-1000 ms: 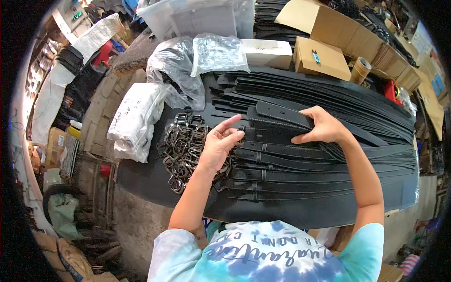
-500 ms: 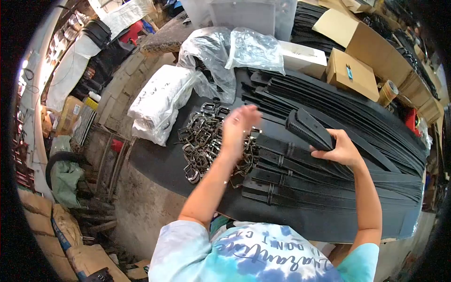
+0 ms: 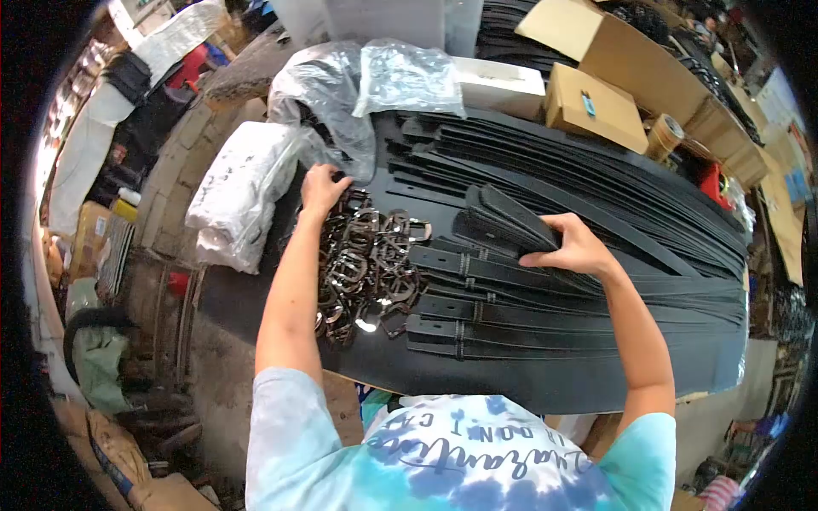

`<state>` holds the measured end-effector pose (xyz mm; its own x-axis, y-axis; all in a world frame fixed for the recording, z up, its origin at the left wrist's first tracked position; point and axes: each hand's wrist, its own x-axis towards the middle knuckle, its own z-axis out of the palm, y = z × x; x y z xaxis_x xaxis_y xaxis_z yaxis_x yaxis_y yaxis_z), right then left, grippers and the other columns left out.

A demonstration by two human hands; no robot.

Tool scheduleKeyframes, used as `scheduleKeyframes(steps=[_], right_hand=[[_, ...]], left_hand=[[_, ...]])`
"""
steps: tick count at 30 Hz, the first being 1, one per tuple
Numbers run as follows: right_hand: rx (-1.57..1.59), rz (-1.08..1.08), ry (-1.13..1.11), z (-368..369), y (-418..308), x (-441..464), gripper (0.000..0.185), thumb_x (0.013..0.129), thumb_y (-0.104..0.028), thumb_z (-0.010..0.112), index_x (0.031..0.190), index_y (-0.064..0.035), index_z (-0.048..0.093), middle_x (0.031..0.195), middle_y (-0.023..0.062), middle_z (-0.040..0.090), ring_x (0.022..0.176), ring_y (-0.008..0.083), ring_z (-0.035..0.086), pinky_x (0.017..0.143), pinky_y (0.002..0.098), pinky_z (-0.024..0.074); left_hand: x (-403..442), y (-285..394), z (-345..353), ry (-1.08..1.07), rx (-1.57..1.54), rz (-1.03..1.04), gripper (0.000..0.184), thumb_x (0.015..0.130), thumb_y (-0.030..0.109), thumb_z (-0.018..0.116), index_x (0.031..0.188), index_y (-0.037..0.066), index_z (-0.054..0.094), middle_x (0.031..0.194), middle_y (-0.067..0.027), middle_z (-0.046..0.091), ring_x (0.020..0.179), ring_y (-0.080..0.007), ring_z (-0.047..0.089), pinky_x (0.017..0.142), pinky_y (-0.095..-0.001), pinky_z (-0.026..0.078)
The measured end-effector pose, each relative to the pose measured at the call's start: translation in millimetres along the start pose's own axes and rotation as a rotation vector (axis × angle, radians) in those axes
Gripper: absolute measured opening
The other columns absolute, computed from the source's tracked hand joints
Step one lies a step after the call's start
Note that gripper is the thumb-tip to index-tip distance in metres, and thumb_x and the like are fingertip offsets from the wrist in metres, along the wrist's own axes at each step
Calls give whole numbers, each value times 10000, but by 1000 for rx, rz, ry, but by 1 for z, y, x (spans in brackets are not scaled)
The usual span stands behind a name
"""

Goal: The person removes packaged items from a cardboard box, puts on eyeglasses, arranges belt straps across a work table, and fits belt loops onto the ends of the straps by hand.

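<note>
My right hand (image 3: 570, 245) is wrapped round a stack of black belt straps (image 3: 503, 220), whose ends point left and fan slightly apart. At the upper left edge of the heap of metal buckles (image 3: 371, 255), my left hand (image 3: 322, 189) has its fingers bent down and together; what they hold, if anything, is hidden. Between the hands and below them lie bundled black belts (image 3: 477, 308) with narrow loops round them. More loose black straps (image 3: 545, 175) run across the table behind the held stack.
White wrapped packages (image 3: 234, 192) and clear plastic bags (image 3: 409, 77) lie along the table's left and back. Behind the straps are a white box (image 3: 501, 88), a cardboard box (image 3: 596, 109) with a small cutter (image 3: 588, 103) on it, and a tape roll (image 3: 665, 136).
My left hand has swung left from beside the strap ends to the far edge of the buckle heap. My right hand keeps its grip on the stack, and the camera view has shifted.
</note>
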<state>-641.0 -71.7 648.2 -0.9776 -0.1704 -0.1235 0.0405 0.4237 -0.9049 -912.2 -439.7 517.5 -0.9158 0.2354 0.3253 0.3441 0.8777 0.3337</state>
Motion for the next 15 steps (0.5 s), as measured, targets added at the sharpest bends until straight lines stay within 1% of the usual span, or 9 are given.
scheduleKeyframes(steps=[3, 5, 6, 8, 9, 11, 12, 13, 15], right_hand=[[-67, 13, 16, -2, 11, -1, 348, 673, -230, 807, 859, 18, 648, 686, -20, 584, 669, 68, 483, 622, 247, 408], [-50, -17, 36, -2, 9, -6, 317, 683, -222, 800, 822, 11, 636, 638, -33, 544, 632, 60, 446, 579, 251, 378], [-33, -38, 34, -2, 2, -9, 308, 680, -210, 801, 817, 11, 635, 639, -32, 545, 634, 59, 447, 580, 249, 378], [1, -4, 4, -2, -1, -10, 308, 663, -172, 812, 839, 13, 640, 684, -20, 578, 672, 59, 471, 623, 238, 402], [0, -14, 2, -1, -3, -10, 308, 663, -172, 812, 839, 13, 640, 684, -20, 578, 672, 59, 471, 623, 238, 402], [15, -29, 21, 1, -7, -13, 321, 656, -151, 819, 867, 15, 643, 725, -9, 602, 702, 58, 487, 656, 238, 422], [4, -59, 42, 3, -9, -14, 334, 661, -155, 820, 886, 17, 643, 744, -4, 616, 714, 57, 499, 662, 240, 431], [3, -59, 40, 3, -10, -14, 334, 661, -155, 820, 886, 17, 643, 744, -4, 616, 714, 57, 499, 662, 240, 431], [-62, -46, 89, 3, -12, -16, 325, 661, -157, 820, 873, 16, 645, 744, 0, 629, 699, 60, 510, 639, 248, 435]], left_hand=[[5, -2, -10, 91, -23, 51, 385, 667, 278, 763, 921, 0, 687, 896, -177, 659, 820, -284, 647, 769, -360, 501], [-3, 16, -31, 158, -218, -1, 381, 692, 250, 752, 969, 2, 674, 876, -168, 663, 799, -240, 648, 756, -339, 509], [-12, 29, -41, 48, -611, -180, 340, 768, 183, 696, 1047, -4, 641, 912, -143, 650, 798, -209, 641, 752, -315, 513], [-39, 67, -65, -185, -1377, -346, 294, 799, 86, 640, 1076, -7, 612, 906, -116, 641, 830, -199, 641, 746, -306, 525], [-56, 87, -76, -329, -1579, -375, 317, 836, 70, 609, 1139, -10, 561, 978, -126, 623, 873, -217, 637, 784, -299, 534], [-92, 129, -90, -480, -1794, -663, 305, 869, 129, 608, 1149, 26, 542, 1013, -148, 614, 913, -227, 629, 735, -260, 532], [-106, 128, -76, -651, -1998, -526, 287, 886, 164, 609, 1140, 48, 548, 1023, -149, 619, 932, -245, 630, 774, -274, 541], [-120, 143, -76, -669, -1983, -488, 248, 911, 190, 583, 1112, 47, 564, 1033, -125, 610, 994, -273, 608, 906, -355, 513], [-139, 164, -67, -701, -2029, -377, 190, 895, 112, 591, 1076, 56, 589, 1009, -87, 640, 980, -214, 617, 926, -370, 500]])
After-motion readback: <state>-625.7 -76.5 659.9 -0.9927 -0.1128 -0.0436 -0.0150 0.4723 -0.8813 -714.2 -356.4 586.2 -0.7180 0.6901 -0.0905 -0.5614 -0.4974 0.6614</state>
